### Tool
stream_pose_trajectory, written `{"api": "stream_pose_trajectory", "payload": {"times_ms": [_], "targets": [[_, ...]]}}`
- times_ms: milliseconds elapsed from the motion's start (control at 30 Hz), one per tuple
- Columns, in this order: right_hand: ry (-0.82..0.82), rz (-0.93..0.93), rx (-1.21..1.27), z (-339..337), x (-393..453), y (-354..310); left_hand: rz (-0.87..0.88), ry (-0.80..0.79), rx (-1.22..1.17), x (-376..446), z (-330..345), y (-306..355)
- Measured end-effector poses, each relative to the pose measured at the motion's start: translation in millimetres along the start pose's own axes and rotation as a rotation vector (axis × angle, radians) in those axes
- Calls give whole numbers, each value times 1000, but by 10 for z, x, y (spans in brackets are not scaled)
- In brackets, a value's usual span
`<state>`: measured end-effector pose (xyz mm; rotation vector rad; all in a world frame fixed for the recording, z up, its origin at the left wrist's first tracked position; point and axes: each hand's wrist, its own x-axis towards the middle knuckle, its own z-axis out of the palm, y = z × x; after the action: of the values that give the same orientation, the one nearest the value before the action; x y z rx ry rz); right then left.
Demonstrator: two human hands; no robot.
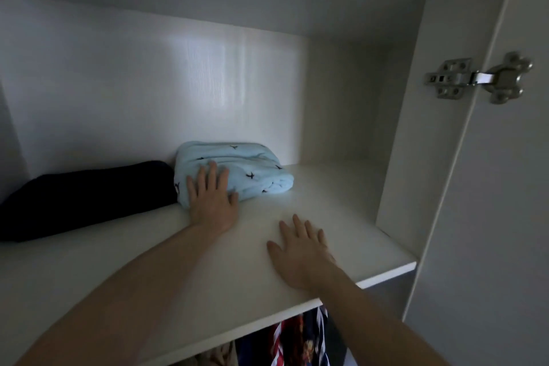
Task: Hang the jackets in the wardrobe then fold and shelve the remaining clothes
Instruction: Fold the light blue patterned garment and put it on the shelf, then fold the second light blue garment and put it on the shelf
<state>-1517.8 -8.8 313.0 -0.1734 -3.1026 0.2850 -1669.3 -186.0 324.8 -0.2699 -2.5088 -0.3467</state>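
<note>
A white wardrobe shelf [341, 193] is seen from above, with both bare arms reached in over its front edge. The left hand [212, 196] is laid flat, fingers straight and close together, and its fingertips are pressed on the near side of a folded light blue cloth [246, 166] with small dark marks on it. Nothing is gripped by this hand; the cloth is only touched and pushed. The blue cloth is set just past the left hand, toward the back wall of the shelf. Just to the left of that hand, and touching the blue cloth, a folded dark cloth [83, 199] is laid on the same shelf. The right hand [300, 249] is spread flat on the bare shelf, fingers straight and a little apart, and nothing is held by it. It is placed nearer the front edge than the left hand, and apart from both cloths. Below the right wrist, under the shelf, some hanging clothes [297, 339] in red, white and blue are seen. Far to the right of the right hand, a silver hinge [478, 77] is fixed to the open door [490, 217].
</note>
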Motion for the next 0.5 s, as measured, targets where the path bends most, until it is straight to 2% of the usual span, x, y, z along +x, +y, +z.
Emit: {"api": "stream_pose_trajectory", "payload": {"times_ms": [133,267,433,500], "targets": [[7,20,23,-4,-367,-23,176,-65,-20,-408,-234,84],[111,1,107,-36,-821,-12,321,-143,-141,-873,-538,368],[356,-16,636,-145,-1873,337,487,-249,-451,-1550,-1060,1025],[463,50,660,-195,-2503,649,563,-262,-620,-1904,-1325,1412]]}}
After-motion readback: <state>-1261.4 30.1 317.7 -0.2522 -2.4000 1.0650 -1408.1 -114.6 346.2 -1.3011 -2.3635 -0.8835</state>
